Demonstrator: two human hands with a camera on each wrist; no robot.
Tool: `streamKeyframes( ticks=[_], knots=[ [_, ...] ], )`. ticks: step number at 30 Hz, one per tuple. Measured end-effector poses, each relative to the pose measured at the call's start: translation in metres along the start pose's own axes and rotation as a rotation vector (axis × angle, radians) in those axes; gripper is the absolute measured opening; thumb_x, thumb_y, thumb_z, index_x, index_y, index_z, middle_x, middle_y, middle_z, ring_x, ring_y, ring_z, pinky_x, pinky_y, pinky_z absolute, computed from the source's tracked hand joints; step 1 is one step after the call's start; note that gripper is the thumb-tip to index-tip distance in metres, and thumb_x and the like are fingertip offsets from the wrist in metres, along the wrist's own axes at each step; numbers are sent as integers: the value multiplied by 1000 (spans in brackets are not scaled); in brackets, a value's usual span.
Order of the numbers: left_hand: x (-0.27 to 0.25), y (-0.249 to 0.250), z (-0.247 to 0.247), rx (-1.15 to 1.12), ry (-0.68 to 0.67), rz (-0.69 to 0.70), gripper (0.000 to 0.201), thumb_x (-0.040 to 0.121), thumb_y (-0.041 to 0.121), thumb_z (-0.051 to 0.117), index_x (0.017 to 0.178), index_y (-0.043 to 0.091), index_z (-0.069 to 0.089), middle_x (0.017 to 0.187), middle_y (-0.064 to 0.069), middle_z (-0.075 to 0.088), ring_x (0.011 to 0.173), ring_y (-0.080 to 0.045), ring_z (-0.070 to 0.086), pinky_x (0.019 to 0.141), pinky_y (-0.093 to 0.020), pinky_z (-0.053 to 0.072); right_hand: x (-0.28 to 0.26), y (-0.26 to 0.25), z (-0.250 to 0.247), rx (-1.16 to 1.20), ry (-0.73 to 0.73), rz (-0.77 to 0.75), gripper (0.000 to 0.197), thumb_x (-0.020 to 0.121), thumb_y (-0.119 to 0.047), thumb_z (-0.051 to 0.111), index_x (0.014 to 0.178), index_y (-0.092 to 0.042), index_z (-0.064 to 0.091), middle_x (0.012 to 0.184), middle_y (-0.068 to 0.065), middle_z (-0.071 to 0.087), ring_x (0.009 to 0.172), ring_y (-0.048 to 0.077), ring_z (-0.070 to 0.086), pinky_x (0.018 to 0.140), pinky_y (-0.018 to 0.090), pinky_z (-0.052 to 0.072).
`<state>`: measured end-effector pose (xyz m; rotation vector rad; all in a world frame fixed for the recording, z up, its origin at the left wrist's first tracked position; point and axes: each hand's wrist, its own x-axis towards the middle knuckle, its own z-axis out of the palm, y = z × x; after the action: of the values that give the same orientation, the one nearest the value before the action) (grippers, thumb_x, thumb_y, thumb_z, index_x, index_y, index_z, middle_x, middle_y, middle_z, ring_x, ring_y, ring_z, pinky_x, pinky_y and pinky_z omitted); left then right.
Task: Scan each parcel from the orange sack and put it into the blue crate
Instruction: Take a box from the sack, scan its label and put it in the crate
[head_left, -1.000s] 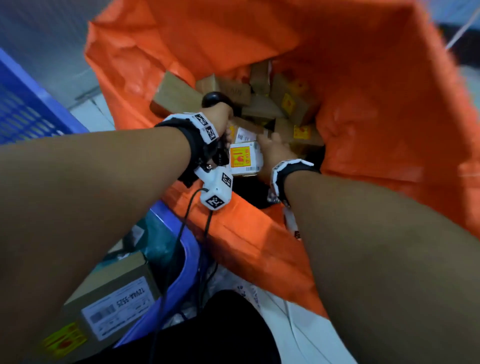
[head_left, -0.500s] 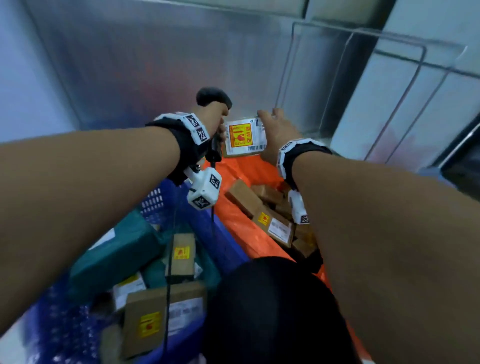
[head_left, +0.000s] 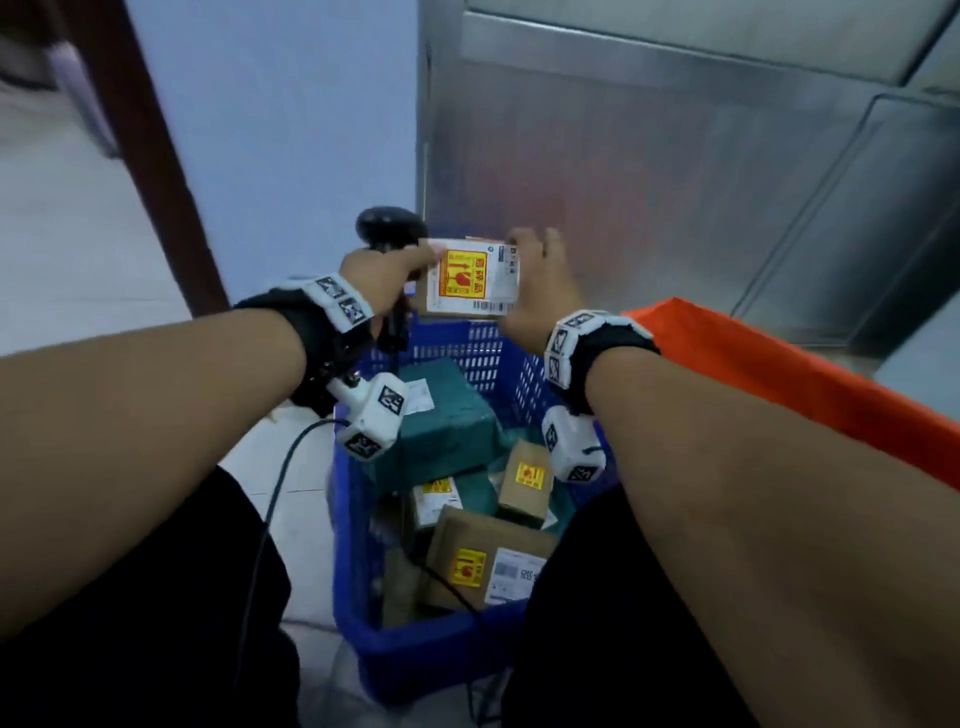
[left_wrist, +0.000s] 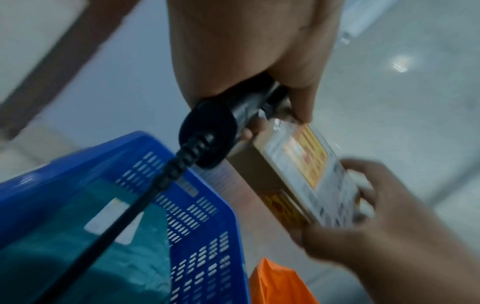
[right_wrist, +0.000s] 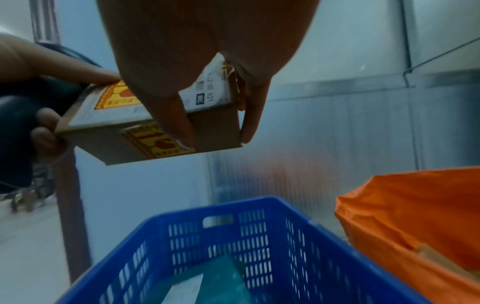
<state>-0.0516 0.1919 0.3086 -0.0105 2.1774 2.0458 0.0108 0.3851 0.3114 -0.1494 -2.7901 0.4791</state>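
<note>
A small cardboard parcel (head_left: 472, 278) with a white label and a yellow-red sticker is held up above the far end of the blue crate (head_left: 470, 353). My right hand (head_left: 535, 283) grips its right end, thumb on the label side and fingers behind (right_wrist: 249, 115). My left hand (head_left: 392, 273) grips a black barcode scanner (head_left: 389, 226) by its handle (left_wrist: 215, 133), and its thumb touches the parcel's left edge (left_wrist: 298, 170). The orange sack (head_left: 779, 374) stands to the right of the crate; its contents are hidden here.
The crate holds teal bags (head_left: 447, 415) and several labelled cardboard boxes (head_left: 483, 556). A ribbed metal cabinet wall (head_left: 623, 182) rises behind the crate, and a brown post (head_left: 150, 156) stands at the left. The scanner cable (head_left: 270, 493) hangs by my left leg.
Both hands lifted the parcel out of the orange sack and carried it left, over the blue crate. The scanner stayed in my left hand beside the parcel.
</note>
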Motion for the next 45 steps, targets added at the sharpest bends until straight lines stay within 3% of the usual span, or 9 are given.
streamKeyframes(
  ticks=[3, 10, 17, 21, 25, 27, 31, 39, 45],
  knots=[
    [11, -26, -41, 82, -109, -114, 57, 74, 42, 89, 113, 3, 73, 89, -11, 74, 49, -16, 58, 46, -25, 51, -1, -19, 17, 2, -63, -90, 86, 67, -26, 82, 140, -25, 36, 139, 12, 36, 114, 34, 54, 96, 48, 53],
    [21, -15, -75, -14, 22, -27, 61, 75, 46, 88, 114, 1, 71, 80, -7, 77, 44, -12, 55, 45, -25, 47, 12, -55, 38, 183, -82, -71, 104, 62, -30, 90, 146, -24, 30, 139, 9, 33, 120, 30, 51, 98, 46, 53],
    [4, -13, -97, 263, -58, 47, 59, 76, 45, 88, 113, 1, 71, 73, -5, 75, 51, -16, 52, 51, -28, 49, 9, -47, 20, 215, -262, -94, 50, 78, -45, 80, 110, -19, 51, 114, 0, 62, 92, 15, 63, 65, 25, 49],
    [-6, -13, -90, 147, -106, 2, 49, 76, 35, 89, 108, 2, 72, 79, -10, 70, 53, -16, 49, 50, -26, 47, 3, -32, 18, 277, -394, 13, 76, 85, -47, 74, 144, -15, 38, 127, -3, 56, 103, 18, 60, 81, 32, 49],
    [-12, -11, -73, 54, -69, -2, 42, 80, 29, 86, 106, 0, 71, 84, -16, 69, 50, -19, 52, 54, -29, 50, 9, -28, 13, 132, -224, 75, 38, 85, -49, 71, 101, -16, 63, 101, 2, 71, 87, 20, 68, 67, 32, 52],
    [-16, -9, -65, 57, -104, -1, 43, 86, 25, 80, 113, -5, 67, 91, -14, 77, 48, -18, 51, 53, -28, 50, 14, -24, 13, 154, -146, 172, 39, 85, -53, 69, 90, -14, 67, 91, 6, 73, 77, 23, 69, 65, 34, 56],
    [-29, -7, -51, 189, -271, 12, 19, 91, 19, 75, 97, 4, 66, 92, -15, 78, 45, -18, 48, 47, -25, 46, 18, -11, 13, 285, 39, 311, 48, 83, -53, 71, 103, -10, 69, 100, 8, 72, 84, 24, 67, 61, 27, 46],
    [-27, -4, -30, 324, -353, -13, 23, 92, 23, 73, 90, 2, 64, 68, -10, 70, 43, -18, 54, 50, -28, 50, 18, 1, 11, 394, 87, 383, 38, 87, -48, 70, 104, -14, 70, 96, 4, 74, 75, 17, 68, 48, 20, 42],
    [-33, -3, -23, 396, -400, -32, 31, 93, 25, 72, 70, 8, 59, 53, -4, 62, 42, -17, 53, 45, -24, 47, 19, 19, 10, 376, 98, 482, 41, 85, -52, 69, 100, -14, 71, 93, 5, 75, 80, 24, 71, 74, 35, 60]
  ],
)
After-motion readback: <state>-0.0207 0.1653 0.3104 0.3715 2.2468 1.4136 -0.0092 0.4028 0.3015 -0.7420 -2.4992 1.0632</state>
